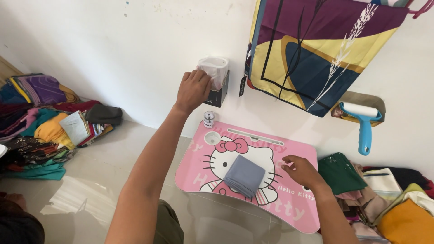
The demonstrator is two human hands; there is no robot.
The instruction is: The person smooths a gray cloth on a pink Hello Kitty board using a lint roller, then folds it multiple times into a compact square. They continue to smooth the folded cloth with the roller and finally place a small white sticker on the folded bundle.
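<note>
— Nearest you, your two forearms reach out over the pale tiled floor [90, 180]. What sits just past them?

— One pink lap desk [294, 158] with a cartoon cat printed on it. One folded grey-blue cloth [244, 175] lies on its middle, a neat, thick square turned slightly askew.

— And your right hand [302, 171]?

— It rests on the desk just right of the cloth, fingers curled loosely, gripping nothing, not touching the fabric.

— Anything else on the desk?

— One round cup recess near its far left corner, and one small white bottle [208, 119] standing just beyond that edge.

— Your left hand [193, 89]?

— You hold it up at the white wall [135, 54], fingers closed around one clear plastic bag [214, 69], crumpled and translucent, sitting in one black holder [220, 94] on the wall.

— Farther off?

— One patterned fabric panel [316, 49] hangs on the wall; one blue lint roller [364, 122] sits below it. Two heaps of folded clothes flank you: the left pile [40, 122] and the right pile [384, 190].
</note>
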